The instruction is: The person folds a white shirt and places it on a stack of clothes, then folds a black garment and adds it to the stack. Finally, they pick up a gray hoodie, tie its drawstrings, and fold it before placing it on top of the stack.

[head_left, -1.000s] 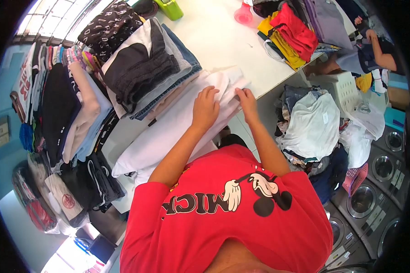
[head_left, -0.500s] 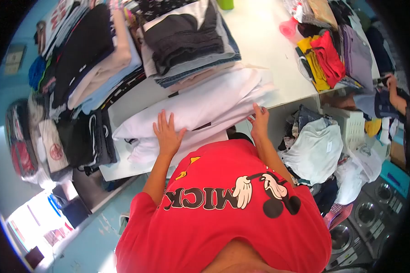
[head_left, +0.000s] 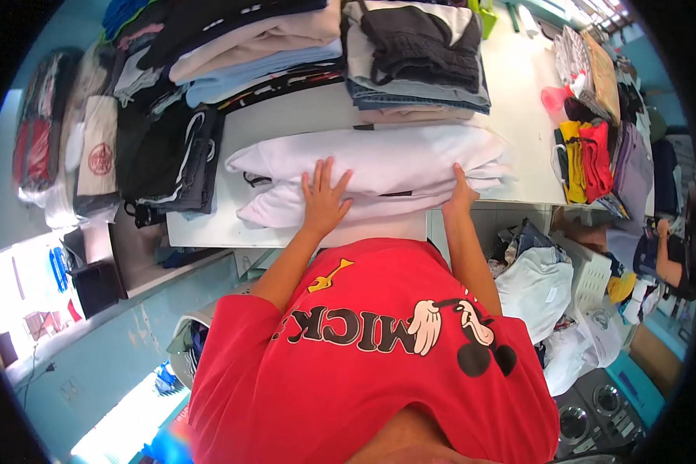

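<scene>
A white folded garment [head_left: 410, 151], puffy and layered with dark strips along it, lies across the white table [head_left: 282, 116] in front of my body. My left hand [head_left: 325, 197] rests on its near face, fingers spread and nothing gripped. At the garment's near right part, my right hand [head_left: 462, 197] holds the edge, one digit on top and its other fingers hidden by the cloth. Just beyond lies a folded stack with dark grey shorts [head_left: 414, 50] on top and denim below.
Folded clothes [head_left: 263, 50] are piled at the back left, beside dark garments [head_left: 162, 155] and bagged bundles [head_left: 39, 131]. Yellow and red clothes [head_left: 594, 158] sit on the right. Below the table's right edge is a laundry heap [head_left: 537, 282]; washing machines [head_left: 588, 417] stand lower right. Another person's arm [head_left: 665, 255] shows far right.
My view has turned, so the table and garment now look more level and shifted right. The left hand stays flat on the garment; the right hand remains at its right part.
</scene>
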{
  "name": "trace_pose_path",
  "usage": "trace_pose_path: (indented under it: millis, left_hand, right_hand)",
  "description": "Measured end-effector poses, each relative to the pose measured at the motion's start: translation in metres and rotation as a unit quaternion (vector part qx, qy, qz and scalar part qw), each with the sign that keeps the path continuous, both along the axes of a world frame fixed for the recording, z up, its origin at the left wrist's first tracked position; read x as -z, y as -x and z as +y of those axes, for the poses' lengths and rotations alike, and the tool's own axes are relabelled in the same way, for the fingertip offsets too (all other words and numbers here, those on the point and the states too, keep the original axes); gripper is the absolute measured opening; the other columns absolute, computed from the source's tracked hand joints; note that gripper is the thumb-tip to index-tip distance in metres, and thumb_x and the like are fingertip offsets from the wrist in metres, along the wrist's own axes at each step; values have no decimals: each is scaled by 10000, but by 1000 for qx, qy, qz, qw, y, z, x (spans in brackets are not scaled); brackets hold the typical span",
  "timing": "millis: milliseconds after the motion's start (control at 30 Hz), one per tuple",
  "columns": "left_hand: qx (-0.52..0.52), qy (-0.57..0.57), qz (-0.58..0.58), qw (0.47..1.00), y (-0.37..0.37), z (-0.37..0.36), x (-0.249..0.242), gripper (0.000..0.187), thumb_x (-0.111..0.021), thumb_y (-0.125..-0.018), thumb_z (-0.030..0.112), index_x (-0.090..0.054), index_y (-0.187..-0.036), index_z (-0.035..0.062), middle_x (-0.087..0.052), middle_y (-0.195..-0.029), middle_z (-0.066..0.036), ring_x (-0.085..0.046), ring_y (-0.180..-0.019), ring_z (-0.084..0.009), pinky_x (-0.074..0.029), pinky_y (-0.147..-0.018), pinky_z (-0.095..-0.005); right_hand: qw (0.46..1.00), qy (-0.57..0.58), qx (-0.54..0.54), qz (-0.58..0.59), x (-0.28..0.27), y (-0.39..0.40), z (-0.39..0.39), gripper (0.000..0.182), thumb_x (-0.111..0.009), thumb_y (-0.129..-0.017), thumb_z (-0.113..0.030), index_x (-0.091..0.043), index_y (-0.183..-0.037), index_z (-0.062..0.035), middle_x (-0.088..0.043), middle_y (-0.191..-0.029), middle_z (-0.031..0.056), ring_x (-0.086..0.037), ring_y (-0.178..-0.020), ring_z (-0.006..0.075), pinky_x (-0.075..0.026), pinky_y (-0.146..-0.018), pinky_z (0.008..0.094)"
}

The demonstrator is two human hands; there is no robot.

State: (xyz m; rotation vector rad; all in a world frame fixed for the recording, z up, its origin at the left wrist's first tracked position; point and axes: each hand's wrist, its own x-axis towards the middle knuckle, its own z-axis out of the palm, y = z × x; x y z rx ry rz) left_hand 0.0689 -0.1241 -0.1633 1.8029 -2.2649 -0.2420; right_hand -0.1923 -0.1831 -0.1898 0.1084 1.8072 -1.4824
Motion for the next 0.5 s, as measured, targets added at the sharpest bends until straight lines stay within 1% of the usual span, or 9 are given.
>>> trace_pose_path:
  millis: [33, 67, 133, 167, 200, 267, 300, 367, 500]
  left_hand:
    - [16, 2, -3, 1000, -2, 0, 1, 670, -651, -652, 303, -385, -1259, 205, -176, -1381, -149, -135, -1281, -313, -78, -985, -535]
    - [32, 5, -6, 999, -4, 1, 2, 673, -654, -648, 306, -388, -1258, 207, -173, -1383, -146, -133, -1282, -314, -79, -987, -536]
    - [39, -6, 7, 999, -6, 3, 4, 698, -662, -636, 327, -380, -1263, 205, -167, -1387, -138, -128, -1284, -312, -70, -984, -547]
    - [46, -18, 17, 999, -9, 3, 4, 724, -669, -623, 348, -372, -1268, 202, -162, -1391, -130, -124, -1286, -309, -61, -982, -559]
    - [31, -14, 12, 999, -11, 4, 2, 724, -669, -623, 348, -372, -1268, 202, -162, -1391, -130, -124, -1286, -309, -61, -982, -559]
    - [106, -52, 85, 989, -16, 4, -4, 792, -682, -592, 398, -349, -1281, 196, -146, -1399, -112, -104, -1293, -296, -47, -970, -587]
    - [82, -48, 79, 992, -19, 4, -4, 792, -682, -592, 398, -349, -1281, 196, -146, -1399, -112, -104, -1293, -296, -47, -970, -587]
    - [166, -70, 0, 984, -23, 0, -4, 829, -688, -571, 423, -335, -1286, 196, -136, -1402, -105, -84, -1298, -288, -41, -959, -607]
    - [159, -59, -29, 985, -12, -3, 0, 822, -689, -576, 403, -337, -1283, 176, -125, -1405, -105, -71, -1301, -281, -42, -961, -608]
  right_hand:
    - [999, 23, 27, 32, 1, -1, -1, 607, -725, -602, -80, -415, -1092, 102, -497, -1052, 173, -489, -981, 255, -417, -836, 401]
    - [999, 24, 22, 33, 6, 4, 0, 607, -725, -602, -80, -415, -1092, 102, -497, -1052, 173, -489, -981, 255, -417, -836, 401]
    - [996, 68, -40, -48, 15, 19, 2, 440, -683, -604, -31, -513, -991, 91, -539, -974, 157, -526, -908, 264, -448, -789, 394]
    - [993, 88, -25, -69, 9, 18, 4, 321, -651, -610, -20, -569, -906, 73, -564, -913, 136, -549, -843, 271, -464, -755, 390]
    - [990, 96, -24, -104, 14, 21, 8, 327, -646, -620, -32, -564, -919, 70, -563, -919, 128, -550, -841, 270, -466, -748, 389]
    - [984, 107, -43, -137, 32, 32, 11, 342, -641, -631, -58, -554, -941, 58, -558, -923, 113, -554, -824, 260, -478, -722, 387]
    - [980, 126, -59, -139, 28, 32, 15, 344, -635, -634, -49, -542, -950, 49, -557, -923, 111, -556, -816, 253, -487, -711, 387]
    - [985, 135, -78, -72, 35, 37, 15, 400, -613, -640, 4, -486, -1018, 39, -542, -985, 121, -546, -855, 253, -476, -754, 375]
    - [984, 163, -69, 28, -18, 9, 11, 486, -609, -642, 12, -426, -1091, 43, -512, -1060, 136, -522, -922, 252, -444, -817, 350]
